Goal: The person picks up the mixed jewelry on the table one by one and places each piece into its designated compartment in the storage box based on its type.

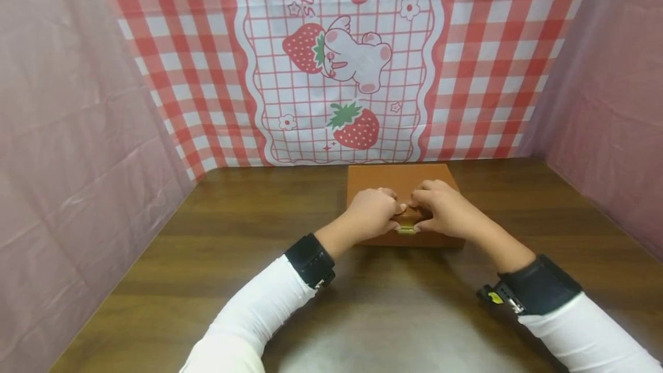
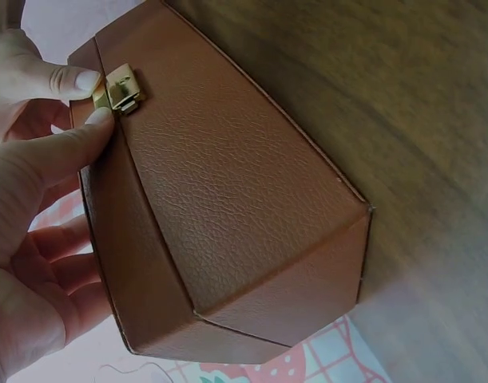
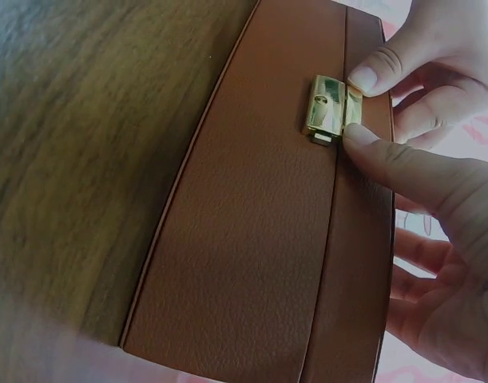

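Observation:
A brown leather-look box [image 1: 399, 176] sits on the table, its lid meeting the base at a thin seam. On its front is a gold clasp [image 3: 327, 105], with its upper plate on the lid and its lower part on the base. My left hand [image 1: 370, 213] holds the lid from the left, thumb on the front beside the clasp and fingers over the top. From the other side my right hand [image 1: 442, 209] holds it the same way. Both thumb tips touch the clasp's upper plate in the wrist views. The lid lies down on the base, so the inside is hidden.
The box stands near the back of a dark wooden table [image 1: 248, 235]. Behind it hangs a red-and-white checked cloth [image 1: 476, 73] with strawberry prints. Pinkish curtains [image 1: 77, 148] flank both sides. Each wrist wears a black band [image 1: 311, 261] over a white sleeve.

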`<state>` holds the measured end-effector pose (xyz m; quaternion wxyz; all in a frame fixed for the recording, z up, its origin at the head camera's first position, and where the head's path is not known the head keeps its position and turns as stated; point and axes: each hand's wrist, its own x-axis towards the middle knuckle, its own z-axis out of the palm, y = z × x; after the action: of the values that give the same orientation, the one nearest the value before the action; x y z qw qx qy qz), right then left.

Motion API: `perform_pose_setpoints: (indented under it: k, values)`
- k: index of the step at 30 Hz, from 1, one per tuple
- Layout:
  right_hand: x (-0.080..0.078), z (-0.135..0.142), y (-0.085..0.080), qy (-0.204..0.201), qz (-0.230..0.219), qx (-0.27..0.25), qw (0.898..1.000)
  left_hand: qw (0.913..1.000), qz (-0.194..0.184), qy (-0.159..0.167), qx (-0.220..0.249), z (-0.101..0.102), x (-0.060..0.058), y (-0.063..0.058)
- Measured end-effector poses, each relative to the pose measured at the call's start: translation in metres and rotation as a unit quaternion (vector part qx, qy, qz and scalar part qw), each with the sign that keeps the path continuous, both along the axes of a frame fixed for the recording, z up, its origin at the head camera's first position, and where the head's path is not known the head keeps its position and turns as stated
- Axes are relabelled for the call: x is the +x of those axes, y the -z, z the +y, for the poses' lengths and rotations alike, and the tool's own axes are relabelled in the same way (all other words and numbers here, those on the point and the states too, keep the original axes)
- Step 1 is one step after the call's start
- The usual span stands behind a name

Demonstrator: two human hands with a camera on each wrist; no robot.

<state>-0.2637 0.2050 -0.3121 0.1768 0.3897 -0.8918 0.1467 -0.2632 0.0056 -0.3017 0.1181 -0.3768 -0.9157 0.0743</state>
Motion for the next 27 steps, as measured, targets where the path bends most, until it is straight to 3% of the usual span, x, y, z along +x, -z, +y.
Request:
perform_pose_setpoints:
  k: [18,27]
  values:
    - [0.0017,0.0020,0.0058,0.006,0.000,-0.014,1.000,0.9998,0.018,0.000,0.012,-0.0029,0.0033,0.0047]
    - [0.0053,0.0039,0.0094,0.018,-0.021,-0.029,0.999,0.9983,-0.030,-0.019,0.047,-0.0066,0.0053,0.0067]
